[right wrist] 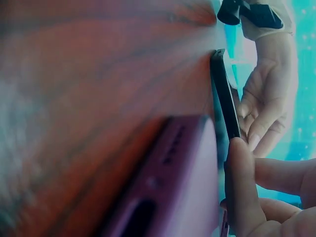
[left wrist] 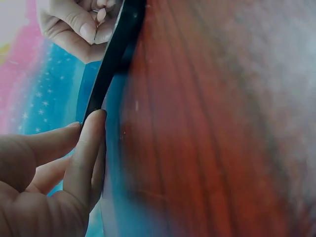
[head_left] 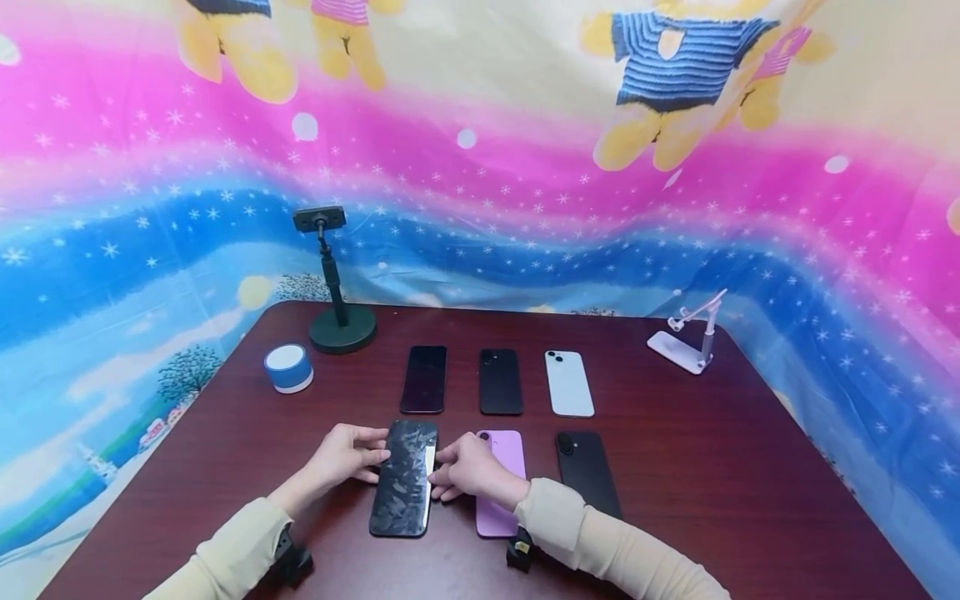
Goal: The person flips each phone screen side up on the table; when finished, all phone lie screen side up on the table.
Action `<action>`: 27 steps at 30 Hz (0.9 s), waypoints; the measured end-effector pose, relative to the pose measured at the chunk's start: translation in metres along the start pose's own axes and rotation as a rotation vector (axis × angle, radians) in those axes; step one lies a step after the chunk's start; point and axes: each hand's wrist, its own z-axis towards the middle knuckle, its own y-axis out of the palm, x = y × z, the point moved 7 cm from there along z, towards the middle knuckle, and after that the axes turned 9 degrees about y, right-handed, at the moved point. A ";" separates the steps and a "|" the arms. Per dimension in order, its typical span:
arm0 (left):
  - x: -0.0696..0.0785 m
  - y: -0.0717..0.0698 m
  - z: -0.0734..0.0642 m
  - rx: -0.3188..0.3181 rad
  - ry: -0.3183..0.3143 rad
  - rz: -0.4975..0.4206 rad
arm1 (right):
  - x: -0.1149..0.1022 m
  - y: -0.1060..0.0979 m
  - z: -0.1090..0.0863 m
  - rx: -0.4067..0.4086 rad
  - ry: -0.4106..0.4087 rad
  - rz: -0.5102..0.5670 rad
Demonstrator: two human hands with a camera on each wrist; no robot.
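Note:
A dark phone [head_left: 403, 487] with a smudged, glossy face lies between my two hands in the head view. My left hand [head_left: 344, 458] pinches its left edge between thumb and fingers; in the left wrist view the phone [left wrist: 106, 69] shows edge-on, a little off the table. At the opposite edge, my right hand [head_left: 474, 469] pinches it as well. In the right wrist view the phone's thin side [right wrist: 227, 96] meets the right fingertips [right wrist: 240, 148]. Under the right hand and wrist lies a purple phone [head_left: 501, 521], partly covered by them.
Behind are a dark phone [head_left: 424, 379], a black phone [head_left: 500, 381] and a white phone [head_left: 572, 385]. Another black phone [head_left: 588, 471] lies partly under the right sleeve. A blue-and-white cylinder [head_left: 288, 368], a dark green stand [head_left: 342, 329] and a pale folding stand [head_left: 678, 351] sit further back.

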 end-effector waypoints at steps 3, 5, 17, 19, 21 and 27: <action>-0.001 0.000 0.000 -0.017 -0.004 0.024 | 0.000 0.002 0.000 -0.010 -0.001 0.009; 0.000 0.000 0.000 -0.028 -0.002 0.032 | -0.001 0.003 0.000 -0.006 -0.007 0.007; -0.005 0.001 -0.004 -0.042 -0.034 0.018 | -0.001 0.008 0.000 -0.023 -0.033 0.035; -0.004 0.001 -0.004 -0.050 -0.026 0.008 | -0.002 0.006 0.000 -0.012 -0.032 0.026; -0.003 0.002 -0.005 -0.057 -0.019 0.000 | -0.002 0.003 0.001 0.000 -0.026 0.014; 0.000 0.003 -0.005 -0.030 -0.041 0.048 | -0.001 -0.001 0.004 0.010 -0.004 -0.013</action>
